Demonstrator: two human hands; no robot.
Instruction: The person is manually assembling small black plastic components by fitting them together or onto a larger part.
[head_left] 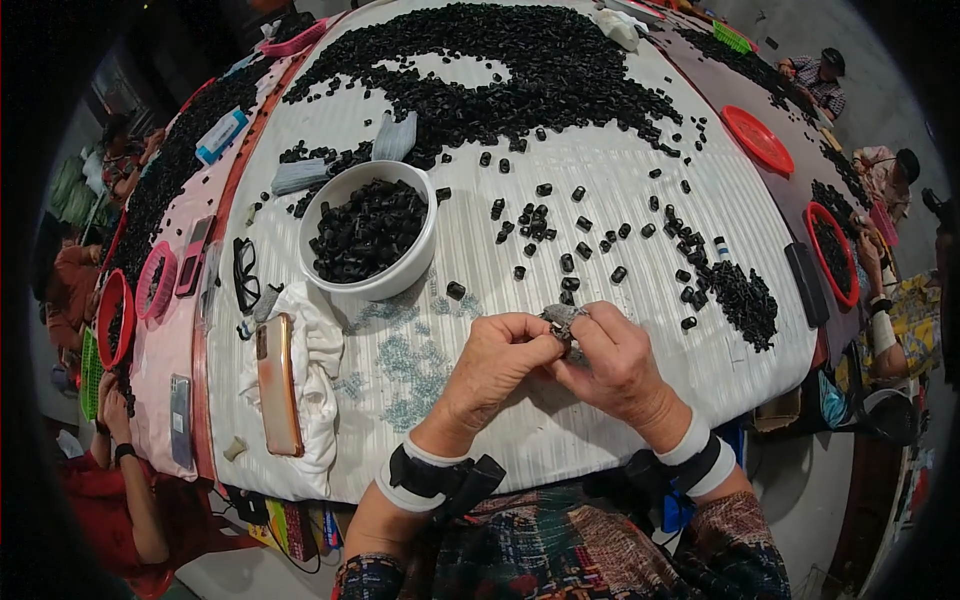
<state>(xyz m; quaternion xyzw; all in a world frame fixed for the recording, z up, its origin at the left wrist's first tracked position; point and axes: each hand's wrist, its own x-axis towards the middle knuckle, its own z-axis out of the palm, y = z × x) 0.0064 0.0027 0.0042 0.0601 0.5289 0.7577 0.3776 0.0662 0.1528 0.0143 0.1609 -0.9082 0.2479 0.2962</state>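
Together, left hand [497,350] and right hand [612,358] pinch a small, mostly hidden grey part [562,318].

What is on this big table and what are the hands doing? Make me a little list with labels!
left hand: pinching a small dark part, together with the right
right hand: touching the same small dark part
bowl: round white bowl full of black pieces
table: white woven cover strewn with small black cylinder pieces
beside bowl: orange-cased phone on white cloth
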